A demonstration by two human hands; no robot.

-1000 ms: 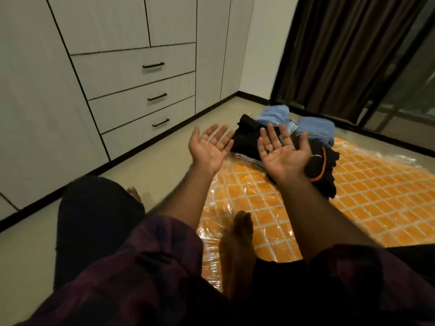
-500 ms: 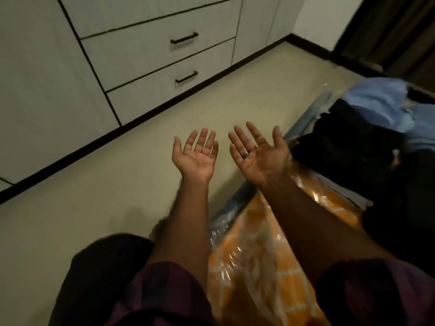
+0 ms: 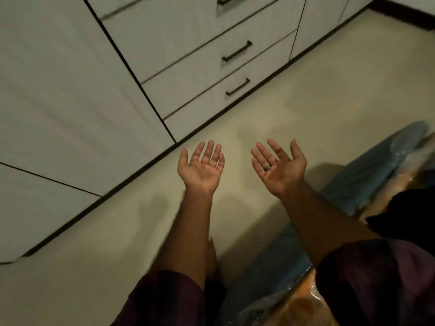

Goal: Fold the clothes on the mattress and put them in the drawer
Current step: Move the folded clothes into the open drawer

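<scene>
My view is swinging off the clothes toward the drawers (image 3: 236, 51); left hand (image 3: 202, 169) and right hand (image 3: 280, 168) are hovering palms-up, holding nothing, folding unstarted; next I'm reaching back for a garment.

A bedroom in a home — a built-in white wardrobe (image 3: 70, 95) with black-handled drawers (image 3: 211, 64) fills the wall, and just across the pale floor (image 3: 294, 109) from it lies a plastic-wrapped mattress (image 3: 367, 184) at floor level.
</scene>
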